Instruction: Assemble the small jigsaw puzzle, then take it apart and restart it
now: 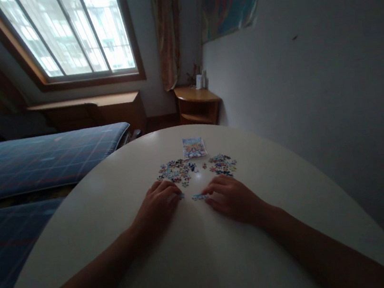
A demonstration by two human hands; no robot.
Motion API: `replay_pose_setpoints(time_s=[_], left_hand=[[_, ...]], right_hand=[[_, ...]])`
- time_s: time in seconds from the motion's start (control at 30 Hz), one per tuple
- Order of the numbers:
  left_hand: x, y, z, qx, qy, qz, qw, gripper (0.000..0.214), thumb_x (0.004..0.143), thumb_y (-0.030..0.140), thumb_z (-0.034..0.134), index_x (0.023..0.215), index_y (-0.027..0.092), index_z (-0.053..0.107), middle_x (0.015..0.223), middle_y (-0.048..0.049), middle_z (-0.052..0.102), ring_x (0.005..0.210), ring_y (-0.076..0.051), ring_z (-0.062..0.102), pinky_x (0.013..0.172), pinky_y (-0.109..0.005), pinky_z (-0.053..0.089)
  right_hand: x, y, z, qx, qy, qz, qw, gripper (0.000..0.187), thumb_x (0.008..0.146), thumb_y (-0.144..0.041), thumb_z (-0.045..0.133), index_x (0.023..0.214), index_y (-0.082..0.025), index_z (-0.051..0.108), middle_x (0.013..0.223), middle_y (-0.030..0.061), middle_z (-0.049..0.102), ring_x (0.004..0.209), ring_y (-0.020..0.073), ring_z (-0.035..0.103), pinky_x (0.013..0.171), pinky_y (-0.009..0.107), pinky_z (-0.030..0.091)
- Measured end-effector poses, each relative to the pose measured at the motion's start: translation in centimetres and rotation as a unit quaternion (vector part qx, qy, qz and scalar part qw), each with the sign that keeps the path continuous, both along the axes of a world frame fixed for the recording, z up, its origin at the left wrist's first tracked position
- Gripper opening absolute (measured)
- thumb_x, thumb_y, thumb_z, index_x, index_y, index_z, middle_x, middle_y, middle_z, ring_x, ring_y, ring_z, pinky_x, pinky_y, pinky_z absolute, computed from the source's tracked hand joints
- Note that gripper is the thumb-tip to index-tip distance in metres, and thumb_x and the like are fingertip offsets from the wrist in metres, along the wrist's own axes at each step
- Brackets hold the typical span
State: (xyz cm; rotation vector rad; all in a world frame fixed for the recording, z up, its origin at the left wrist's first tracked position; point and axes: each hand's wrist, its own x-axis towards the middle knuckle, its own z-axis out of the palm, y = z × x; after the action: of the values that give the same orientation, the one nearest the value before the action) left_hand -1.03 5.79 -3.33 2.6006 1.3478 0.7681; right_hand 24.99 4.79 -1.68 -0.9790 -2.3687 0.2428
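Note:
My left hand [161, 200] rests on the white table with its fingers closed at a small light-blue jigsaw piece [182, 195]. Facing it across a short gap, my right hand [229, 197] has thumb and fingers pinched at the end of a short joined strip of light-blue jigsaw pieces [197, 197]. Just beyond my left hand spreads a pile of loose jigsaw pieces [174, 169], and a second pile of pieces [222, 163] lies beyond my right hand. A single piece [204, 165] sits between the piles. Behind them lies a small printed picture sheet [193, 147].
The round white table [271, 166] has a curved far edge. To the left is a bed with a blue plaid mattress [35, 160]. A grey wall [331, 84] runs along the right. A wooden corner shelf [197, 96] and a desk [116, 99] stand farther back.

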Motion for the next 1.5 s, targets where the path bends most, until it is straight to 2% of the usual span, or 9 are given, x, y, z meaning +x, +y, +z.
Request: replay_pose_setpoints(time_s=[0.07, 0.17, 0.4, 0.8, 1.23, 1.5], left_hand=[[0.1, 0.0, -0.1, -0.003, -0.008, -0.008, 1.0, 0.011, 0.09, 0.014, 0.061, 0.097, 0.02, 0.067, 0.107, -0.0043, 0.067, 0.106, -0.023, 0.055, 0.098, -0.04, 0.047], [0.3, -0.1, -0.1, -0.015, -0.012, -0.021, 1.0, 0.008, 0.089, 0.016, 0.062, 0.095, 0.02, 0.065, 0.105, -0.0047, 0.067, 0.108, -0.024, 0.053, 0.099, -0.041, 0.046], [0.6, -0.6, -0.1, -0.036, -0.019, -0.049, 0.998, 0.009, 0.094, 0.017, 0.057, 0.097, 0.022, 0.063, 0.104, -0.0039, 0.066, 0.111, -0.023, 0.051, 0.101, -0.042, 0.044], [0.9, -0.7, -0.2, -0.031, -0.006, -0.034, 0.999, 0.01, 0.092, 0.013, 0.059, 0.099, 0.02, 0.061, 0.102, -0.0041, 0.065, 0.109, -0.023, 0.052, 0.098, -0.04, 0.045], [1.2, -1.1, 0.3, -0.017, 0.002, -0.024, 1.0, 0.009, 0.094, 0.014, 0.055, 0.098, 0.019, 0.061, 0.102, -0.0058, 0.065, 0.103, -0.023, 0.055, 0.094, -0.042, 0.048], [1.1, -1.2, 1.1, 0.021, 0.046, -0.071, 0.996, 0.011, 0.095, 0.014, 0.055, 0.091, 0.019, 0.064, 0.099, -0.0053, 0.067, 0.094, -0.021, 0.058, 0.088, -0.038, 0.05]], right_hand=[[0.0, 0.2, -0.2, 0.015, -0.011, -0.004, 1.0, 0.024, 0.087, -0.023, 0.067, 0.111, -0.022, 0.069, 0.106, 0.0078, 0.069, 0.098, 0.0209, 0.061, 0.094, 0.039, 0.047], [0.1, 0.2, -0.3, 0.02, -0.049, 0.014, 0.999, 0.028, 0.09, -0.024, 0.065, 0.117, -0.025, 0.069, 0.11, 0.0074, 0.068, 0.1, 0.0209, 0.061, 0.094, 0.039, 0.048], [0.0, 0.1, 0.3, 0.02, -0.09, 0.04, 0.995, 0.028, 0.094, -0.024, 0.058, 0.12, -0.023, 0.068, 0.112, 0.009, 0.068, 0.102, 0.0216, 0.059, 0.096, 0.04, 0.048], [-0.2, -0.3, 0.5, 0.024, -0.121, 0.06, 0.991, 0.038, 0.09, -0.027, 0.061, 0.126, -0.018, 0.064, 0.116, 0.0107, 0.066, 0.106, 0.0243, 0.058, 0.095, 0.042, 0.048], [-0.1, -0.2, 0.4, 0.03, -0.133, 0.076, 0.988, 0.04, 0.09, -0.029, 0.061, 0.129, -0.021, 0.062, 0.118, 0.0109, 0.065, 0.108, 0.0245, 0.058, 0.095, 0.042, 0.048], [0.0, -0.3, 0.7, 0.028, -0.142, 0.079, 0.986, 0.041, 0.091, -0.029, 0.059, 0.131, -0.021, 0.06, 0.121, 0.0103, 0.065, 0.109, 0.0249, 0.057, 0.096, 0.043, 0.047]])
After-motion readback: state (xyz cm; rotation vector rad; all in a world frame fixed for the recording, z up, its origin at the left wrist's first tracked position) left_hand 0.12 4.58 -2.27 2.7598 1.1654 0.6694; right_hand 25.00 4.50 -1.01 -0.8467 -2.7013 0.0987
